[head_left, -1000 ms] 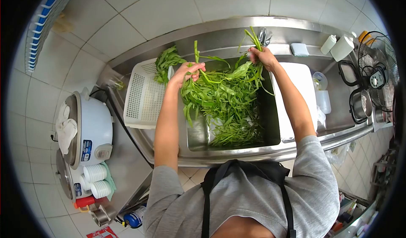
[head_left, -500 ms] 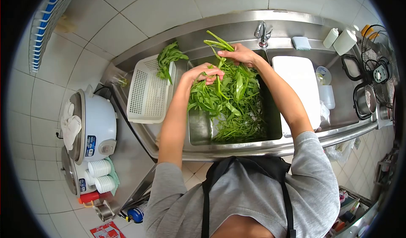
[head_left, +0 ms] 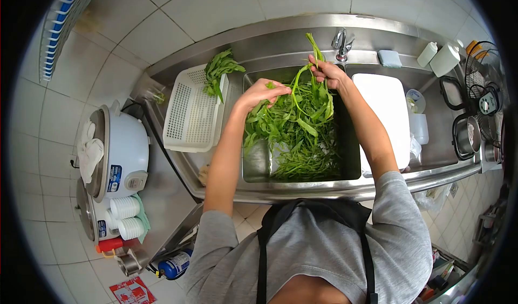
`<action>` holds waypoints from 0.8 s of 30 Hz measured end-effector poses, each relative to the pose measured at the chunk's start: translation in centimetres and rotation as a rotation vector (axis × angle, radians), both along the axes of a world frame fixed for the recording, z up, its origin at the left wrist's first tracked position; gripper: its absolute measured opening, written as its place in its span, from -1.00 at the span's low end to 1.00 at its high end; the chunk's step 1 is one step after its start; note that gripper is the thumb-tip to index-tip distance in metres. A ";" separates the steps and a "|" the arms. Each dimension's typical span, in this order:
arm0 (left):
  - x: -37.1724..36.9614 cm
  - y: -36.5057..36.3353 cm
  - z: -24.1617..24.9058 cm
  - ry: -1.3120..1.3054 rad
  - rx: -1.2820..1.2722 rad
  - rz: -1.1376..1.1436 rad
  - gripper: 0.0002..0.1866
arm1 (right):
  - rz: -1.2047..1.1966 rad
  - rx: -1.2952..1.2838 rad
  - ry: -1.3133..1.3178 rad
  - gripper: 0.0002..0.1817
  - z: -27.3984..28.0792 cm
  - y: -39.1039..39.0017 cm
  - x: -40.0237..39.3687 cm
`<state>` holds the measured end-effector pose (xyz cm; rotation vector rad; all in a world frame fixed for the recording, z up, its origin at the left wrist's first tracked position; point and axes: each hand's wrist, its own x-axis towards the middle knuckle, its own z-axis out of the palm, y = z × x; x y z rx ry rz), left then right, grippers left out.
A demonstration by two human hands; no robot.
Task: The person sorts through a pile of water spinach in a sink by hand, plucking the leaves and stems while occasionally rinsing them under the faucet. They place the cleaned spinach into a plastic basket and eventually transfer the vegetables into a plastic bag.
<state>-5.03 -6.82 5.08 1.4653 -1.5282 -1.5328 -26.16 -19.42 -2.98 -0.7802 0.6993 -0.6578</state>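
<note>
Over the left sink basin (head_left: 256, 163), my left hand (head_left: 264, 94) is closed around a bunch of leafy greens with long stems, resembling water spinach. My right hand (head_left: 328, 73) grips several thick green stems (head_left: 315, 46) whose cut ends point up toward the tap. A bent stem (head_left: 295, 85) runs between the two hands, and leaves hang below my right hand. Beneath both hands, a heap of leafy greens (head_left: 302, 142) fills much of the basin. On the left, a white perforated basket (head_left: 189, 112) has a bunch of leafy greens (head_left: 220, 69) lying over its back right corner.
A tap (head_left: 342, 45) stands behind the basins. The white board (head_left: 380, 120) covers part of the right basin, near a plastic container (head_left: 418, 128). Bottles (head_left: 445, 58) and a blue sponge (head_left: 389, 59) sit along the back ledge. Rice cookers (head_left: 127, 153) stand at left.
My right hand has shifted right and slightly down with its stems, widening the gap from my left hand. Leaves now hang beneath it. The view has shifted a little.
</note>
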 end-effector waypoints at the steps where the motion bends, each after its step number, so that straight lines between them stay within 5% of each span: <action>1: -0.5 -0.1 0.1 -0.022 -0.015 -0.015 -0.60 | -0.008 -0.004 0.009 -0.71 0.1 0.2 0.1; 6: -1.1 -0.9 -1.6 -0.085 -0.093 0.100 -0.74 | -0.069 -0.045 0.052 -0.73 0.3 0.3 -0.1; 14: 4.1 -1.0 -10.9 0.410 -0.106 0.728 -0.66 | -0.256 -0.277 0.134 -0.76 1.4 1.5 0.3; 24: 9.6 1.8 -7.2 0.062 -0.259 0.820 -0.61 | -0.088 -0.298 0.243 -0.71 1.1 1.3 -1.1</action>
